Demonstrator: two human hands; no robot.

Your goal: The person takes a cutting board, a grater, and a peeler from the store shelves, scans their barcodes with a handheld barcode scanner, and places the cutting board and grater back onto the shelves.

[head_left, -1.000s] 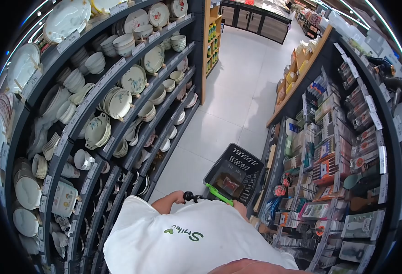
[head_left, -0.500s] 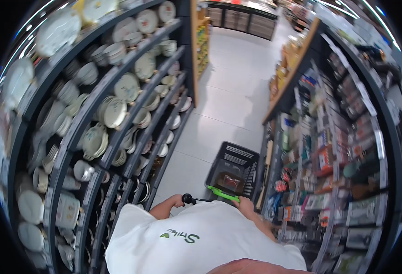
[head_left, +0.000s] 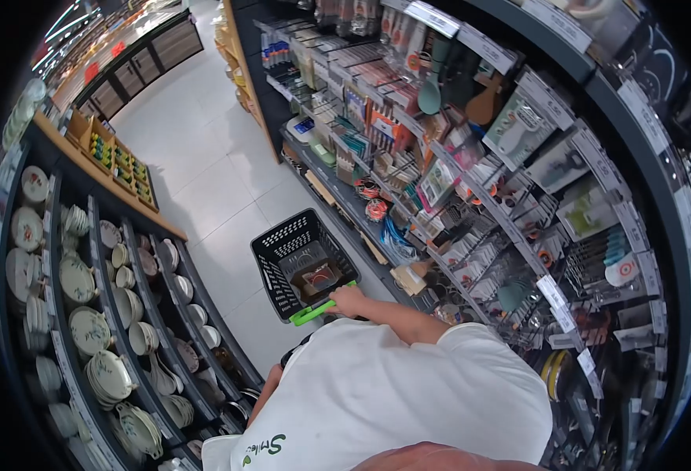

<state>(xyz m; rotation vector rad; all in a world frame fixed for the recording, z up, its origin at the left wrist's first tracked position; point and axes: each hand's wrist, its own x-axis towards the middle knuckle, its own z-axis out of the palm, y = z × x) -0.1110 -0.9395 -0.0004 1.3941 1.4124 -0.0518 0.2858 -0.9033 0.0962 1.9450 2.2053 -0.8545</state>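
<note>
My right hand (head_left: 347, 300) is closed round the green handle (head_left: 312, 314) of a black shopping basket (head_left: 263, 267). Inside the basket lies a flat package (head_left: 319, 277) with a dark reddish item showing. Low by the plate shelves, my left hand (head_left: 273, 375) is partly covered by my white shirt and its fingers hardly show. A dark object (head_left: 289, 357) pokes out beside it, the same black rounded-end thing it gripped in the earlier view; its kind I cannot make out.
Shelves of plates and bowls (head_left: 90, 330) line the left side. On the right, a rack (head_left: 471, 173) holds packaged kitchen tools, with a teal spoon (head_left: 429, 96) hanging high. Pale floor tiles (head_left: 220, 188) lead ahead to dark cabinets (head_left: 137, 71). A wooden end shelf (head_left: 118, 161) stands left.
My view and body have turned right, so the tool rack fills more of the picture. The basket appears further left, still in my right hand. My left hand is now more hidden.
</note>
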